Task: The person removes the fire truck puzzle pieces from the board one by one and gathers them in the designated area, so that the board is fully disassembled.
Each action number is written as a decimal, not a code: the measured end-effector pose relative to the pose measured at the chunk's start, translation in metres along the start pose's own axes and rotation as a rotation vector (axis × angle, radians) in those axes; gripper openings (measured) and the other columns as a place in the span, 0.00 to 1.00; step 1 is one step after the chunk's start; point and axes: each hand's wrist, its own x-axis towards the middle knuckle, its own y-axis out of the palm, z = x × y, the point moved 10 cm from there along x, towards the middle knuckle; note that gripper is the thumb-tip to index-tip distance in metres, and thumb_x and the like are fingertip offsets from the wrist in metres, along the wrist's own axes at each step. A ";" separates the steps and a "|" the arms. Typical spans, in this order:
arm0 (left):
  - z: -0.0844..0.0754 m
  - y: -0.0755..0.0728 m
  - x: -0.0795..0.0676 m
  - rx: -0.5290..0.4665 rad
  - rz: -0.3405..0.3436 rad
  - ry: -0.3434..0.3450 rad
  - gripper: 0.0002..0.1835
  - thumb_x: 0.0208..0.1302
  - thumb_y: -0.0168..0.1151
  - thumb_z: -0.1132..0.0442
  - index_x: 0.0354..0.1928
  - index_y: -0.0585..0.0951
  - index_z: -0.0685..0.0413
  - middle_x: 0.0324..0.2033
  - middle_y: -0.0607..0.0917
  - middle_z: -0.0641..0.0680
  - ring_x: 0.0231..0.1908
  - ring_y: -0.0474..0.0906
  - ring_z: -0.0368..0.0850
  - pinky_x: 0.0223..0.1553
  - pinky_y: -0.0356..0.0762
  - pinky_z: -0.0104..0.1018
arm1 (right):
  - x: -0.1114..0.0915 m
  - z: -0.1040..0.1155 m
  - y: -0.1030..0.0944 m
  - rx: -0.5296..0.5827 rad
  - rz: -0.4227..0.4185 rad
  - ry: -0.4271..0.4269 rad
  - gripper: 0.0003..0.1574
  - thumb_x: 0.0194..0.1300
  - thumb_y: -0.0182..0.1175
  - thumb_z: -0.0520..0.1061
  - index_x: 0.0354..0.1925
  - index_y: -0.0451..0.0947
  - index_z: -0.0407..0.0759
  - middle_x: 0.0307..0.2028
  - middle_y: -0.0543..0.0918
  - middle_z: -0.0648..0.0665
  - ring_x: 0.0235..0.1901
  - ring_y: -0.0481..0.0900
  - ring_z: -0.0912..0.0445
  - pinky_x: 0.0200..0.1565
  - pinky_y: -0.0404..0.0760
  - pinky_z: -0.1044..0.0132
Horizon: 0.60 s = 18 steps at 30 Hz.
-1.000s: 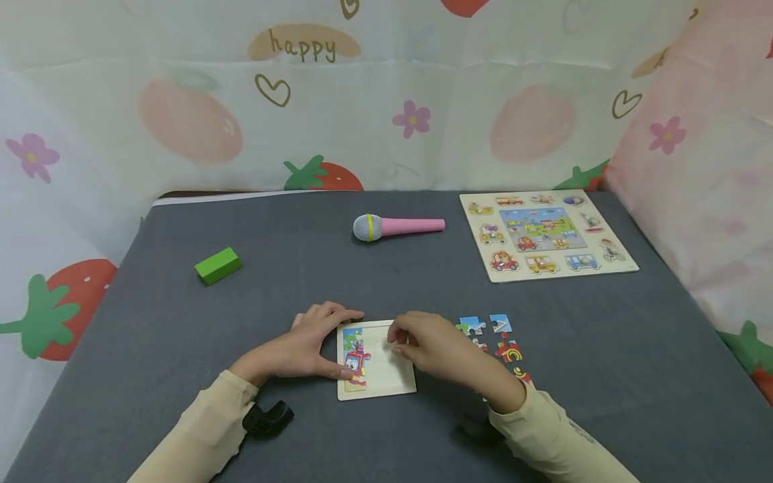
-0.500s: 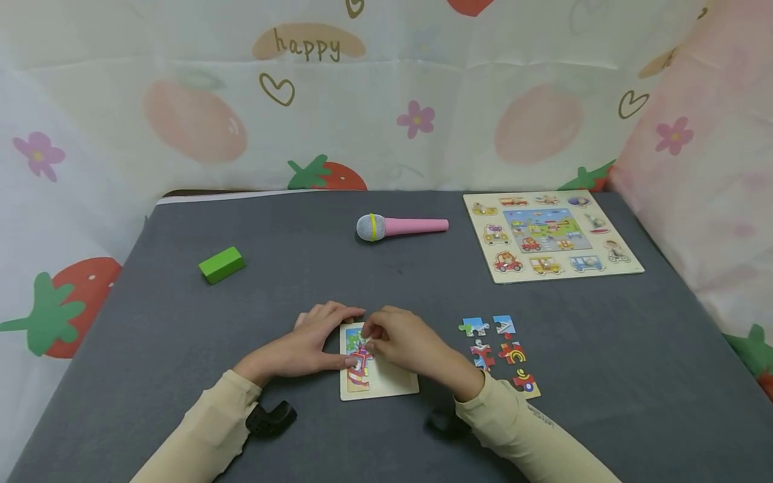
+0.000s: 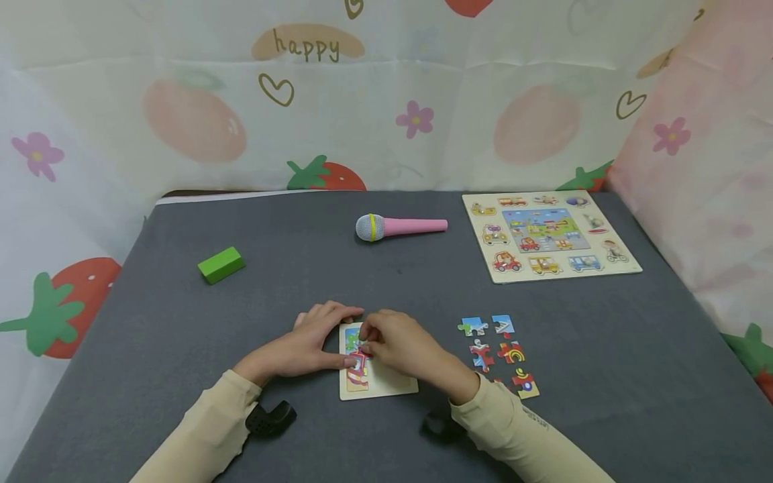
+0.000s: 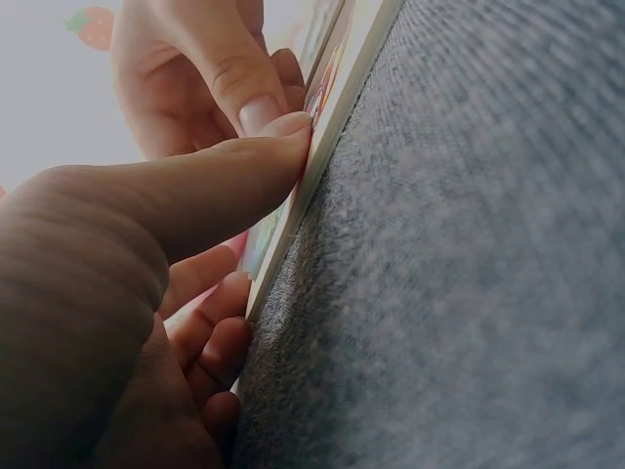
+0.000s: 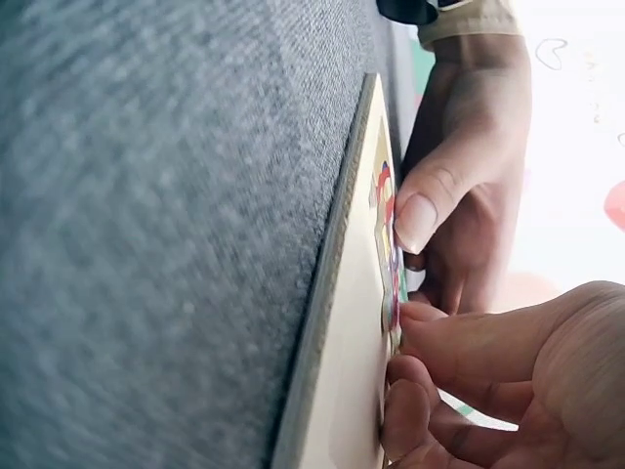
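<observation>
On the cloth lies a small wooden puzzle board (image 3: 392, 384), with joined picture pieces (image 3: 357, 381) along its left side. My left hand (image 3: 304, 343) holds the board at that side, its thumb pressed on the pieces and its other fingers around the far left corner. My right hand (image 3: 403, 345) is over the upper part of the board, thumb and forefinger pinching a puzzle piece against the placed ones; the fingers mostly hide it. In the right wrist view, these fingertips (image 5: 415, 327) are at the edge of the coloured pieces (image 5: 388, 234).
Several loose puzzle pieces (image 3: 511, 352) lie right of the board, one partly behind the right sleeve. Farther back are a pink toy microphone (image 3: 413, 227), a green block (image 3: 221, 265) and a larger wooden vehicle board (image 3: 524, 272). A printed curtain (image 3: 338, 127) hangs behind the table.
My right hand has moved left from the board's middle to the placed pieces, staying there over the last half second. My left thumb has shifted slightly; that hand otherwise stays put.
</observation>
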 end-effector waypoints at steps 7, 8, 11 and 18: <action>-0.002 -0.001 0.000 -0.006 0.001 -0.002 0.40 0.58 0.66 0.44 0.70 0.63 0.44 0.59 0.69 0.48 0.58 0.61 0.46 0.49 0.54 0.45 | -0.002 -0.001 -0.002 0.036 -0.031 0.020 0.02 0.62 0.64 0.40 0.34 0.80 0.42 0.28 0.78 0.50 0.28 0.72 0.61 0.30 0.71 0.70; -0.003 -0.001 0.000 -0.008 0.001 -0.001 0.39 0.58 0.66 0.44 0.70 0.63 0.44 0.59 0.69 0.48 0.58 0.61 0.46 0.49 0.54 0.45 | -0.002 -0.001 -0.002 0.046 -0.033 0.028 0.02 0.62 0.64 0.40 0.33 0.80 0.42 0.28 0.78 0.50 0.27 0.73 0.61 0.29 0.71 0.71; -0.003 -0.001 0.000 -0.010 0.001 -0.001 0.39 0.58 0.66 0.45 0.70 0.63 0.45 0.60 0.68 0.49 0.59 0.60 0.47 0.50 0.54 0.46 | -0.003 -0.003 -0.003 0.099 -0.036 0.066 0.02 0.62 0.63 0.39 0.32 0.80 0.42 0.27 0.80 0.51 0.25 0.73 0.62 0.27 0.71 0.71; -0.001 0.000 0.001 0.000 -0.002 -0.003 0.39 0.58 0.66 0.44 0.69 0.63 0.42 0.60 0.68 0.48 0.60 0.60 0.46 0.50 0.54 0.45 | -0.004 -0.012 -0.007 0.212 -0.065 0.188 0.08 0.62 0.61 0.38 0.42 0.80 0.40 0.32 0.84 0.48 0.29 0.78 0.62 0.29 0.74 0.70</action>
